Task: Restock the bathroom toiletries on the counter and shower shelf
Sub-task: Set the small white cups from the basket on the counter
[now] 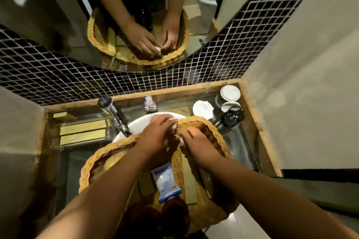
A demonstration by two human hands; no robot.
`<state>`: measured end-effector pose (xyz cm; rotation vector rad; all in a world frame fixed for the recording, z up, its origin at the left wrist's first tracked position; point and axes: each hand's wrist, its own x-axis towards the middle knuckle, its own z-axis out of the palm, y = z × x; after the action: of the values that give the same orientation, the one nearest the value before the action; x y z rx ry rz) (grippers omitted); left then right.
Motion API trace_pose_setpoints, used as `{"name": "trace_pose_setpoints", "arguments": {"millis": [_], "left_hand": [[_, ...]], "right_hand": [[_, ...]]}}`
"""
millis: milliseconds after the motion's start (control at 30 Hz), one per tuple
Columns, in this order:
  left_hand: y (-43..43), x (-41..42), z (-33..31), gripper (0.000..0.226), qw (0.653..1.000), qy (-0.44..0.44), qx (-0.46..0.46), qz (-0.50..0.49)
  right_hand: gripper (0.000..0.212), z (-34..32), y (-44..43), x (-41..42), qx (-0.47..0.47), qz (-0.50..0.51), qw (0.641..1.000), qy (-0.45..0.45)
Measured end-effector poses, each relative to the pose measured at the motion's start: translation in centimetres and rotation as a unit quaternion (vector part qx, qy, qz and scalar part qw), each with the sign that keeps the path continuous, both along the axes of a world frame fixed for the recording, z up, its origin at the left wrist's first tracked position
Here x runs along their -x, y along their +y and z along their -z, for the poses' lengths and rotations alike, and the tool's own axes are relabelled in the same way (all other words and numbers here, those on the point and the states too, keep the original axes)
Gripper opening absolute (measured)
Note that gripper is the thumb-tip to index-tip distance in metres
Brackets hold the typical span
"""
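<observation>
A woven wicker basket (211,128) rests over the white sink basin (134,125). Both hands are down at its far end. My left hand (157,134) and my right hand (198,143) meet there, fingers curled around a small white item (182,140) that is mostly hidden between them. A blue-and-white sachet (165,180) lies flat in the basket, between my forearms. Two dark brown bottles (174,213) stand at the basket's near end. The mirror above repeats the hands and basket.
A chrome tap (112,114) rises left of the basin. A clear tray with pale yellow boxes (83,134) sits at the left. A small soap bottle (149,104), white-lidded glass jars (230,93) and a dark glass (232,118) stand along the back right. Black mosaic tile backs the counter.
</observation>
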<state>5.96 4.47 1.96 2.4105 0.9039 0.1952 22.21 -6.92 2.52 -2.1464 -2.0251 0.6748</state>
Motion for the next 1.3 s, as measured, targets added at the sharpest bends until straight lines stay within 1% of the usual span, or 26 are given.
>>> {"name": "trace_pose_setpoints", "arguments": {"millis": [67,100,167,233,300,367,433,533,600,667,767,867,967,1033,1100,1200,1300], "left_hand": [[1.6,-2.1,-1.7,0.055,0.999,-0.019,-0.033,-0.001],[2.4,-3.2,-2.4,0.049,0.998,-0.028,-0.057,0.005],[3.9,-5.6,-3.5,0.039,0.994,-0.040,-0.101,0.021],[5.3,-8.0,-4.1,0.037,0.991,-0.036,-0.121,0.043],[6.4,-10.6,-4.1,0.037,0.990,-0.027,-0.119,0.067],[7.1,-13.2,-3.6,0.039,0.990,0.002,-0.118,0.076],[7.5,-15.5,-2.6,0.042,0.988,0.035,-0.120,0.086],[8.0,-18.0,-0.7,0.046,0.973,0.099,-0.143,0.151],[8.4,-19.1,0.6,0.048,0.960,0.140,-0.138,0.200],[8.6,-19.8,2.0,0.048,0.951,0.160,-0.132,0.230],[8.8,-20.6,4.1,0.042,0.948,0.186,-0.105,0.236],[9.1,-21.0,6.0,0.042,0.946,0.216,-0.071,0.232],[9.3,-21.1,7.7,0.047,0.949,0.212,-0.056,0.225],[9.4,-21.3,8.6,0.043,0.955,0.202,-0.049,0.213],[9.6,-21.4,9.2,0.041,0.956,0.195,-0.050,0.214],[9.7,-21.1,9.9,0.048,0.948,0.193,-0.077,0.240],[9.3,-20.5,10.3,0.053,0.943,0.204,-0.062,0.256]], "right_hand": [[0.046,-1.6,0.4,-1.9,-0.065,0.019,0.998,-0.008],[0.048,-2.1,0.7,-2.8,-0.076,0.032,0.996,-0.012],[0.055,-2.8,1.5,-4.5,-0.076,0.090,0.993,-0.002],[0.058,-2.9,2.2,-6.3,-0.096,0.149,0.984,0.025],[0.064,-2.5,2.6,-8.0,-0.100,0.177,0.979,0.026],[0.066,-1.8,2.8,-9.6,-0.094,0.205,0.974,0.027],[0.072,-0.8,3.0,-10.8,-0.068,0.240,0.968,0.033],[0.075,1.0,3.4,-11.9,-0.049,0.280,0.958,0.033],[0.075,2.0,3.8,-12.2,-0.049,0.286,0.956,0.040],[0.074,2.9,4.3,-12.3,-0.050,0.282,0.957,0.054],[0.072,4.4,4.5,-12.4,-0.064,0.291,0.951,0.083],[0.069,5.8,3.9,-12.3,-0.081,0.291,0.948,0.101],[0.067,6.9,3.0,-12.5,-0.069,0.276,0.953,0.109],[0.063,7.4,2.5,-12.8,-0.069,0.261,0.956,0.117],[0.059,7.8,2.0,-13.2,-0.081,0.235,0.963,0.100],[0.053,8.0,1.1,-13.8,-0.104,0.224,0.965,0.084],[0.053,8.3,0.3,-14.2,-0.109,0.231,0.963,0.084]]}}
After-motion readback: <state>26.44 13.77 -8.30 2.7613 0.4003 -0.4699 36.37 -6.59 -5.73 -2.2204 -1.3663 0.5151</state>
